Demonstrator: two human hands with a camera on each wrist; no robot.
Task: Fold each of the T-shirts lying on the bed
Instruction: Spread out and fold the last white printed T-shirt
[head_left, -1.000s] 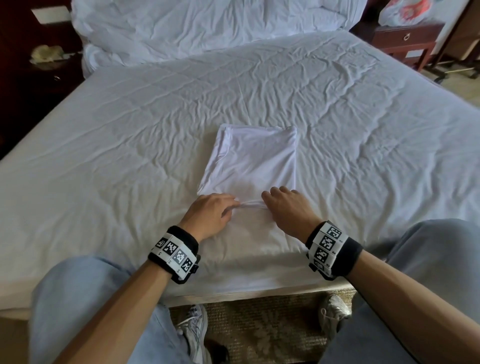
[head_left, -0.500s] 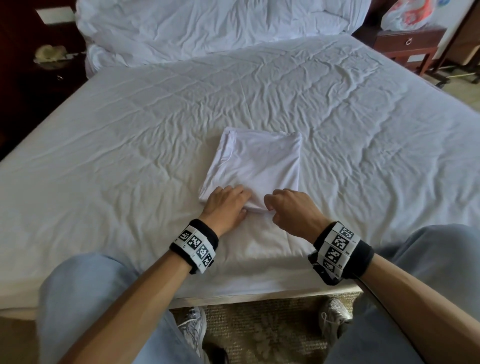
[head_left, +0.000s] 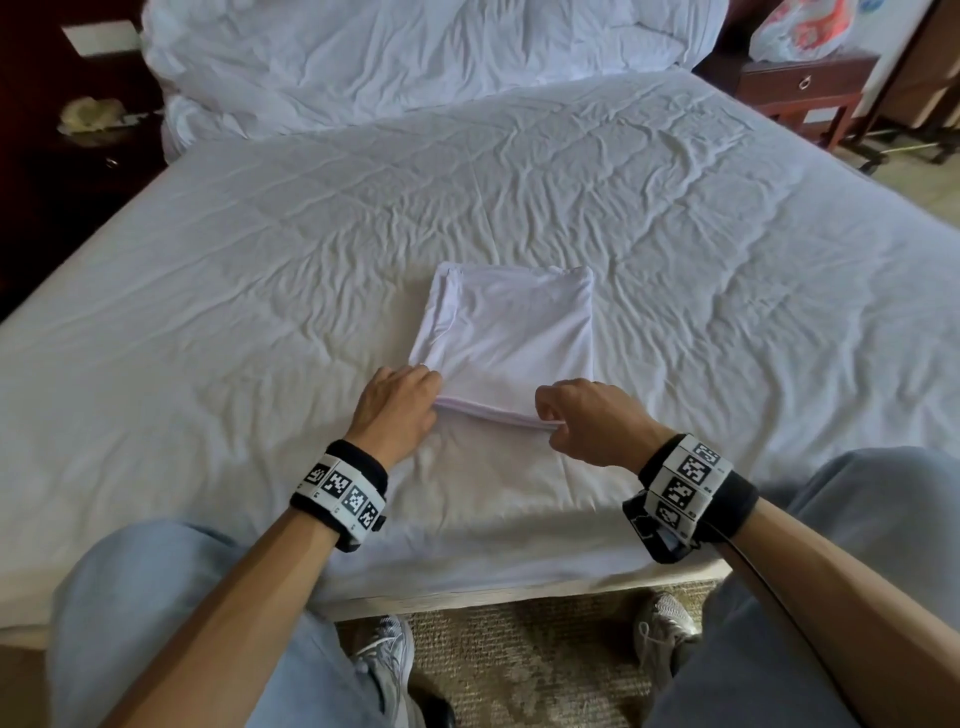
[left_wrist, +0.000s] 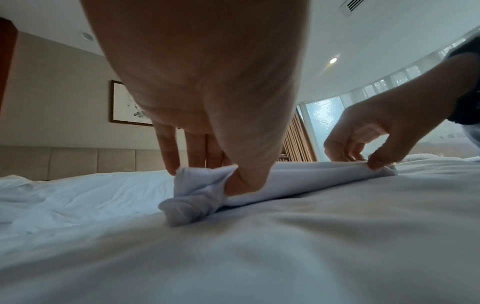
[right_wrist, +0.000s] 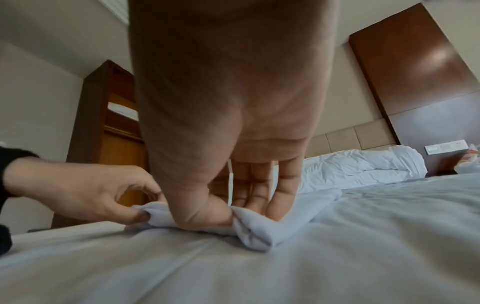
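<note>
A white T-shirt (head_left: 511, 332), folded into a rectangle, lies in the middle of the white bed (head_left: 208, 291). My left hand (head_left: 410, 395) pinches the near left corner of the shirt (left_wrist: 197, 193) between thumb and fingers. My right hand (head_left: 566, 415) pinches the near right corner (right_wrist: 249, 228) the same way. The near edge is lifted slightly off the sheet between both hands. In the left wrist view the right hand (left_wrist: 374, 144) shows at the far end of the fold; in the right wrist view the left hand (right_wrist: 109, 197) shows at the left.
A bunched white duvet (head_left: 415, 57) lies at the head of the bed. A dark nightstand (head_left: 88, 135) stands at the left, a wooden side table (head_left: 800, 88) with a plastic bag (head_left: 800, 26) at the right. My knees and shoes are at the bed's near edge.
Both hands have spread apart along the shirt's near edge, from its middle to its two corners, and now pinch and lift that edge.
</note>
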